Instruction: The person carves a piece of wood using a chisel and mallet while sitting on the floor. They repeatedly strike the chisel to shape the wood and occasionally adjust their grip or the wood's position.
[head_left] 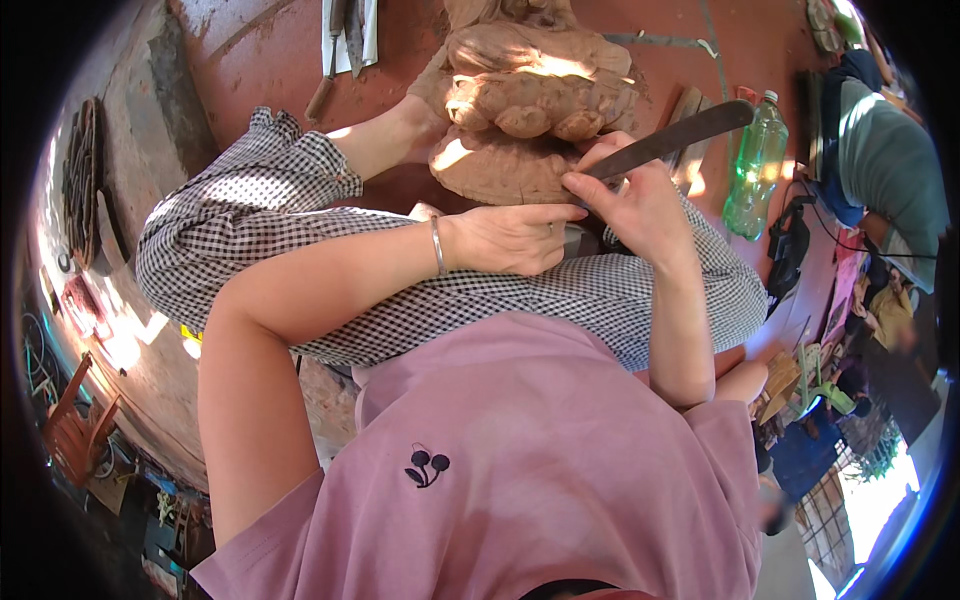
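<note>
1. Work state (judged): approx. part-way. Main masses of the reddish-brown, clay- or wood-like sculpted piece (540, 110) appear blocked out; lobes and tiers distinct. Surf. uneven in places, so some working-over seems left; far side and top cut off by frame, can't assess.

2. Piece, appearance: matt, earthy brown; stacked tiers w/ rounded lumps at mid-ht., broad rounded lower section nearest the person, fine lines on it. Sunlit patches on upper tier & lower left. Exact material n/a.

3. Piece, location: on red floor (270, 60), in from the floor's L border, betw. the person's legs; bare L foot (412, 122) just beside it.

4. R hand (645, 200): fingers closed, thumb laid along a long, dark, flat blade w/ rounded end (690, 135); near end of blade by piece's lower R edge. Contact w/ piece: can't tell.

5. L hand (505, 240): lower fingers curled in, index extended toward R hand; silver-coloured bangle (437, 246) at wrist. Whether anything is held: can't tell.

6. Adj. items: wooden-handled tool (322, 95), partly on white sheet (371, 35), toward floor's L border; clear green plastic bottle (752, 185), upright or lying unclear, R of piece.
</note>
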